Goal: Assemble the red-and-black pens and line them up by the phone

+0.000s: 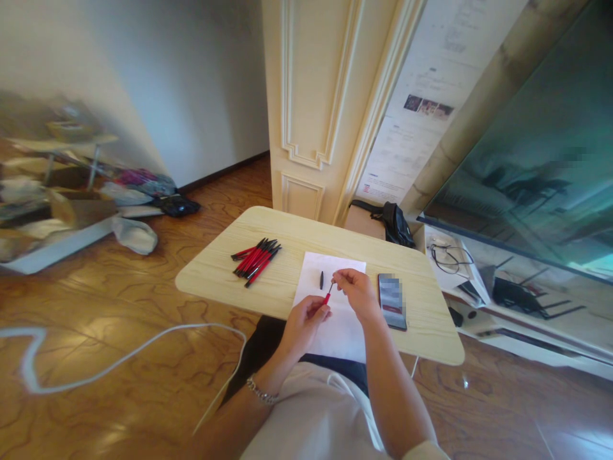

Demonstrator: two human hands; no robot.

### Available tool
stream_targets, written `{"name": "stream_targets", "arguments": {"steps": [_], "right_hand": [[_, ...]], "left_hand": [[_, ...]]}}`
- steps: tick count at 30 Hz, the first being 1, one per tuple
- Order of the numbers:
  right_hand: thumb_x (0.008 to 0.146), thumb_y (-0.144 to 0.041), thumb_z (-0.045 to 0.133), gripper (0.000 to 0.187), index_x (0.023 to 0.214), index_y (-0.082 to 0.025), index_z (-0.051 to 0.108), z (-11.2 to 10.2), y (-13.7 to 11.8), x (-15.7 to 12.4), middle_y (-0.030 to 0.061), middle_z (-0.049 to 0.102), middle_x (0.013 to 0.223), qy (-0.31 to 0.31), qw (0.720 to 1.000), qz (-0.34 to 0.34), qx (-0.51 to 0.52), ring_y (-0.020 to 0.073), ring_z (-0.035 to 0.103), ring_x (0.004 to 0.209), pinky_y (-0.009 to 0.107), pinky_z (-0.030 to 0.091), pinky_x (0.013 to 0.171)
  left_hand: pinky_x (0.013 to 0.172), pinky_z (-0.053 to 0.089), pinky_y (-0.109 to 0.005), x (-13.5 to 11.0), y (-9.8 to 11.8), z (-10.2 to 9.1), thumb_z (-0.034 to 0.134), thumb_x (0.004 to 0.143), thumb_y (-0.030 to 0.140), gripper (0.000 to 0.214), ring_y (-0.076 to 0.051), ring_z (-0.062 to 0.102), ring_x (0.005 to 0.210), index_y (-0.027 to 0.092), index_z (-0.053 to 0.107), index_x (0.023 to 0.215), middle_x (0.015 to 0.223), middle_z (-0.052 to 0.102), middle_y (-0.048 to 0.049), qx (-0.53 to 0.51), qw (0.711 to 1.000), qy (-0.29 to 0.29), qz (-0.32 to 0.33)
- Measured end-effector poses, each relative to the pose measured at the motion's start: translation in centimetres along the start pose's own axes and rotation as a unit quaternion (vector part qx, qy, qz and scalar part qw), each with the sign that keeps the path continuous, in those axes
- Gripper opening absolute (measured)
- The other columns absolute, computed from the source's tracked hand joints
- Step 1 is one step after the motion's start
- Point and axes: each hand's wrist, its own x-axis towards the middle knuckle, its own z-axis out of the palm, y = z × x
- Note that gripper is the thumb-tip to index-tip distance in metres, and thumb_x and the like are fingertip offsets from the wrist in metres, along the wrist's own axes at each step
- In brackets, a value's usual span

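My left hand is closed around a red pen barrel, held over a white sheet of paper. My right hand pinches a thin part at the barrel's upper end, fingers pressed together. A small black pen piece lies on the paper just left of my right hand. A bunch of several red and black pens lies on the light wooden table to the left.
A phone lies on the table right of the paper. A black bag sits behind the table. A white cable crosses the wooden floor at left. A low TV stand with cables stands at right.
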Motion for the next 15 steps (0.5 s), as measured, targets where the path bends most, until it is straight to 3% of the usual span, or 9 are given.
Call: {"name": "stream_targets", "arguments": {"steps": [6, 9, 12, 15], "right_hand": [[0.078, -0.036, 0.055, 0.023, 0.084, -0.016, 0.066, -0.1, 1.4, 0.3, 0.0020, 0.065, 0.072, -0.085, 0.995, 0.011, -0.042, 0.0131, 0.055, 0.065, 0.024, 0.042, 0.061], [0.078, -0.031, 0.055, 0.020, 0.087, -0.017, 0.066, 0.1, 2.3, 1.5, 0.0037, 0.067, 0.079, -0.044, 0.990, 0.020, -0.131, 0.0147, 0.058, 0.070, 0.026, 0.043, 0.066], [0.081, -0.034, 0.055, 0.019, 0.084, -0.020, 0.067, 1.1, 2.7, 2.8, 0.0063, 0.069, 0.085, -0.001, 0.960, 0.035, -0.278, 0.0176, 0.060, 0.080, 0.028, 0.041, 0.072], [0.082, -0.046, 0.053, 0.029, 0.087, -0.021, 0.067, 2.6, 2.7, 3.5, 0.0101, 0.069, 0.090, -0.003, 0.918, 0.088, -0.386, 0.0217, 0.061, 0.086, 0.032, 0.041, 0.073]], "left_hand": [[0.074, 0.051, -0.031, 0.0, -0.3, -0.4, 0.064, 0.078, 0.038, 0.030, -0.017, 0.066, 0.078, 0.015, 0.060, 0.097, 0.084, 0.068, -0.0071, -0.032, 0.999, -0.010, 0.004], [0.073, 0.052, -0.030, 0.1, -0.3, -0.6, 0.064, 0.079, 0.036, 0.029, -0.017, 0.066, 0.078, 0.015, 0.059, 0.097, 0.083, 0.068, -0.0069, -0.034, 0.999, -0.005, 0.004], [0.073, 0.052, -0.030, 0.2, -0.4, -0.8, 0.065, 0.078, 0.036, 0.029, -0.017, 0.066, 0.078, 0.015, 0.060, 0.097, 0.083, 0.068, -0.0070, -0.036, 0.999, 0.002, 0.003], [0.072, 0.052, -0.030, 0.3, -0.5, -0.9, 0.065, 0.077, 0.037, 0.029, -0.018, 0.066, 0.078, 0.015, 0.060, 0.095, 0.083, 0.068, -0.0071, -0.037, 0.999, 0.004, 0.007]]}}
